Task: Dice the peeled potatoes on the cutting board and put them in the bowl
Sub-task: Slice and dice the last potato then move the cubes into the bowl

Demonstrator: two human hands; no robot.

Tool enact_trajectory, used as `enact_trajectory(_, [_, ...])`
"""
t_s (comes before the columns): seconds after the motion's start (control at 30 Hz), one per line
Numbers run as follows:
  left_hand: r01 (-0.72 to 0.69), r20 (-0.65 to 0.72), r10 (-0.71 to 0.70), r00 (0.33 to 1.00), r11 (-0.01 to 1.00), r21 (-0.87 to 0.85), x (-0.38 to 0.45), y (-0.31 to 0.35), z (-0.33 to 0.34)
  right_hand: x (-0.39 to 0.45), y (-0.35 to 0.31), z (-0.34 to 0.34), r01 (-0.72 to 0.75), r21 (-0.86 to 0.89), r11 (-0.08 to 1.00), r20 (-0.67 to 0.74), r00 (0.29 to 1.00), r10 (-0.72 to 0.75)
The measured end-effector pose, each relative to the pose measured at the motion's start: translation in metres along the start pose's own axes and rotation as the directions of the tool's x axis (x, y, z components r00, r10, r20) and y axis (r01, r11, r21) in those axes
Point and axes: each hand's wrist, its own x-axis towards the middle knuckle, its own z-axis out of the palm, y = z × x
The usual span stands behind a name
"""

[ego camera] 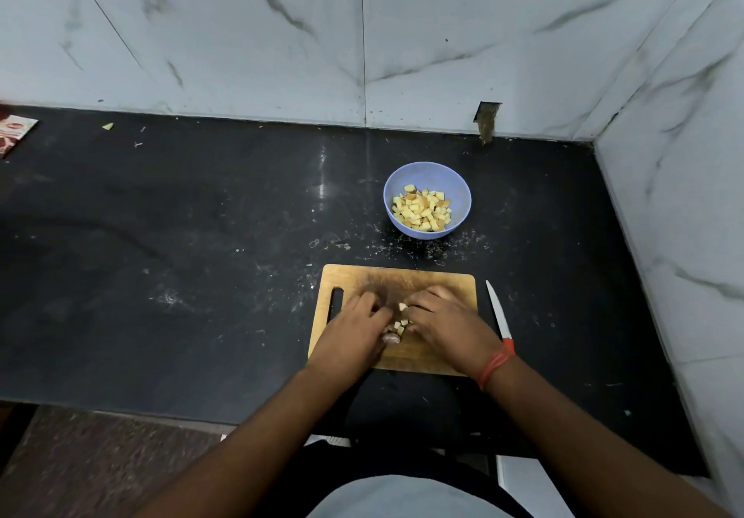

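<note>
Both hands are down on the board (439,280) at lower centre, left hand (354,324) and right hand (447,324) cupped around a few potato cubes (400,322), fingers curled in (looks like scooping, hard to tell). Bowl (402,179) above the board holds diced potato. Knife (498,312) lies just right of the board.

A black counter (181,235) is sitting against white marble walls. A wooden cutting board (426,280) is lying on it near the front. A blue bowl (406,179) is standing just behind the board. A knife (498,312) is lying beside the board's right edge. Small crumbs are lying around the bowl.
</note>
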Motion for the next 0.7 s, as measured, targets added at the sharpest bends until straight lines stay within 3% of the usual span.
enact_trajectory(0.27, [-0.032,-0.019,0.033,0.999,0.999,0.020,0.002,-0.006,0.005,-0.006,0.010,-0.003,0.052,-0.001,0.999,-0.096,0.994,-0.052])
enact_trajectory(0.53, [-0.052,-0.046,0.050,0.998,0.997,-0.055,0.006,-0.010,0.008,0.006,0.010,-0.002,0.012,-0.071,0.997,-0.019,1.000,-0.014])
enact_trajectory(0.63, [-0.018,-0.045,0.010,0.999,0.985,-0.172,0.011,-0.009,0.006,0.010,0.012,-0.009,-0.089,0.118,0.989,0.015,0.996,0.088])
enact_trajectory(0.7, [0.033,-0.021,-0.042,0.999,0.947,-0.318,0.014,-0.007,0.002,0.009,0.011,-0.019,-0.264,0.369,0.891,0.045,0.963,0.267])
